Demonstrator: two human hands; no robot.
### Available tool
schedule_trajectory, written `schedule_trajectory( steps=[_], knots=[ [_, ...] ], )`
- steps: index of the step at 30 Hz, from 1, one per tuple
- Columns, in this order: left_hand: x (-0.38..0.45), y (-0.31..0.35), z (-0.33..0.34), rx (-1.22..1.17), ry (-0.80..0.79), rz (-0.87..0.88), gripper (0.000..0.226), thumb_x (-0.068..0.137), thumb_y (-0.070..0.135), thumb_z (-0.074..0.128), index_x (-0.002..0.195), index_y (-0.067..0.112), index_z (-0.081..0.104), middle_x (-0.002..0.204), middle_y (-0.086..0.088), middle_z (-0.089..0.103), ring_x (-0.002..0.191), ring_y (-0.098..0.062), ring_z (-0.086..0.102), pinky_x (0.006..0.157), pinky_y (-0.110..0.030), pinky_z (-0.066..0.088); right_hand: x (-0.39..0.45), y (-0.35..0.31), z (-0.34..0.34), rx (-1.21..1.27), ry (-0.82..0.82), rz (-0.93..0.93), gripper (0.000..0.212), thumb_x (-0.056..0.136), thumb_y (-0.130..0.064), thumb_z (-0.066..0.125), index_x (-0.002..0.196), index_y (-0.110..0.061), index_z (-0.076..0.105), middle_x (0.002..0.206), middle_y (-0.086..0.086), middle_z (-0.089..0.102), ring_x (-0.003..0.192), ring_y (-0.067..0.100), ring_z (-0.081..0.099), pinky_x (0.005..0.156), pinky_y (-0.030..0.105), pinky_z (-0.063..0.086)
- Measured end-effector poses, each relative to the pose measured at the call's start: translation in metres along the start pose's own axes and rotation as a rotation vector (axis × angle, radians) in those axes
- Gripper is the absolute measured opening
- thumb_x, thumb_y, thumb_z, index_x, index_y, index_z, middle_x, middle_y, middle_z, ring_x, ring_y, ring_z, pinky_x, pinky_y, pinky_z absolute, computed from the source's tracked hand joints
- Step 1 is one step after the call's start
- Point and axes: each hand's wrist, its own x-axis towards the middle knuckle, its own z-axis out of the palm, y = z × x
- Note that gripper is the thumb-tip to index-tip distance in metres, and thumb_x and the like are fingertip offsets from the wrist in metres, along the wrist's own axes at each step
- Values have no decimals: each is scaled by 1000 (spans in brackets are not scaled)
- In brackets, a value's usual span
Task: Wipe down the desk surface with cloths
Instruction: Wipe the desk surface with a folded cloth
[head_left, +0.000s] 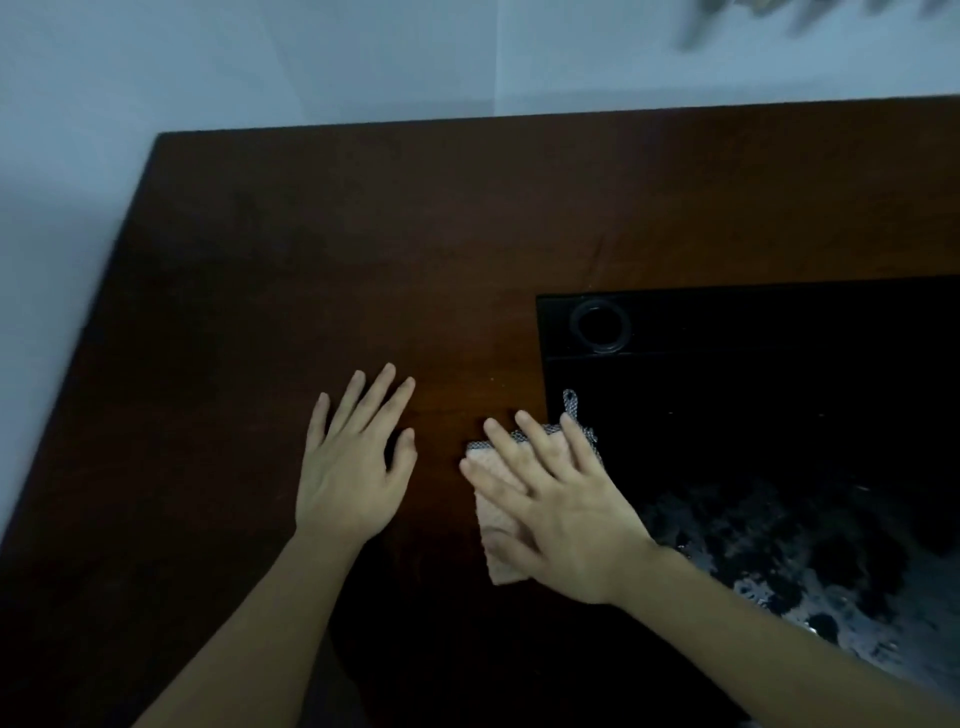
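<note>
A dark brown wooden desk (322, 249) fills the view. A small pinkish cloth (496, 558) with a grey mesh edge and a hanging loop lies flat near the middle of the desk, at the left edge of a black mat. My right hand (558, 509) presses flat on the cloth with straight, spread fingers. To the left of the cloth, my left hand (353, 457) rests flat on the bare wood, fingers spread, holding nothing.
A black desk mat (753, 395) with a round ring (600, 325) near its top left corner covers the desk's right side; a grey mottled pattern marks its lower part. Pale walls border the desk's far and left edges.
</note>
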Motion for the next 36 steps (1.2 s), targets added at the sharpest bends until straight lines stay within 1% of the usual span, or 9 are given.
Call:
schedule_trajectory(
  steps=[3,9,13,21,24,27,29,33,36],
  knots=[
    [2,1,-2,10,-18,-15,53,106,42,29,158,37,24,166,17,8,154,-5,-4,126,-38,-4,19,19,-9,-6,18,-15,68,101,-67,20,162,-38,9,170,3,0,156,35,-1,120,61,-2],
    [1,2,2,18,10,-24,53,106,37,38,158,37,26,166,18,9,154,-4,-3,126,-37,-5,91,60,-42,-54,46,179,67,100,-67,7,159,-42,-13,169,1,-18,155,29,-20,122,58,-12],
    [1,2,2,23,2,-19,52,106,42,31,158,37,27,166,18,10,154,-5,-2,126,-37,-4,73,48,-35,-55,24,180,68,101,-65,6,160,-38,-13,170,4,-16,155,33,-17,121,60,-11],
    [1,1,2,17,6,-20,60,99,49,22,158,37,27,165,20,8,153,-3,-4,124,-34,-8,-16,18,0,-15,-10,34,68,103,-66,15,162,-33,17,169,9,13,155,38,12,118,62,11],
    [2,2,2,16,2,-14,58,101,48,24,158,38,26,166,19,9,154,-4,-4,125,-36,-6,2,30,-8,-22,-8,51,69,101,-69,7,162,-37,13,170,4,8,156,35,5,120,59,4],
    [2,2,1,18,-4,-17,53,105,43,31,158,39,24,166,18,8,153,-4,-6,126,-37,-7,35,50,-21,-18,37,190,68,97,-71,0,158,-45,-12,168,-2,-17,155,29,-18,121,55,-14],
    [2,2,1,29,-5,-14,54,104,43,32,158,39,23,166,18,7,154,-5,-6,126,-38,-6,48,56,-26,-44,37,269,69,95,-71,-1,157,-45,-18,168,-2,-21,154,27,-22,121,55,-16],
    [1,-1,4,33,18,1,55,104,42,33,158,36,24,167,15,10,155,-8,-2,127,-41,-3,37,43,-22,-34,40,290,70,95,-69,-3,158,-42,-15,169,1,-17,155,29,-19,122,55,-15],
    [-1,-1,3,32,2,13,54,105,42,31,158,35,24,167,13,10,154,-9,-2,127,-42,-2,3,23,-8,-29,49,222,67,102,-66,7,162,-38,-1,171,4,-4,157,32,-7,123,58,-5]
  ],
)
